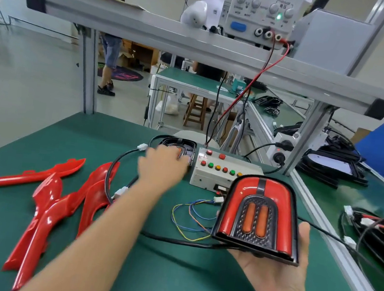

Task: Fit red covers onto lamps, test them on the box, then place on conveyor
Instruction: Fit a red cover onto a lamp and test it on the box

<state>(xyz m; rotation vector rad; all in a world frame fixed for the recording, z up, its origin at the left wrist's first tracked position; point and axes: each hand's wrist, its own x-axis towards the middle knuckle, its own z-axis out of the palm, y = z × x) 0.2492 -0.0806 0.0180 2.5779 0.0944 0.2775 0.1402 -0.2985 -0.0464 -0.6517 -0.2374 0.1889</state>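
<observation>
My right hand (pixel 274 270) holds up an arch-shaped lamp (pixel 260 216) with its red cover fitted, palm under it, a black cable trailing from it. My left hand (pixel 162 166), blurred, reaches onto a second lamp (pixel 178 149) without a red cover, lying left of the white test box (pixel 221 174) with its red, green and orange buttons. Whether the fingers grip that lamp is not visible. Several red covers (pixel 54 202) lie on the green mat at the left. The conveyor (pixel 356 200) runs along the right.
Thin coloured wires (pixel 190 219) and white connectors (pixel 121 191) lie between the box and the covers. A power supply (pixel 261 14) sits on the overhead aluminium rail (pixel 176 37). More lamps and cables (pixel 380 236) lie on the conveyor. A person stands at the far left.
</observation>
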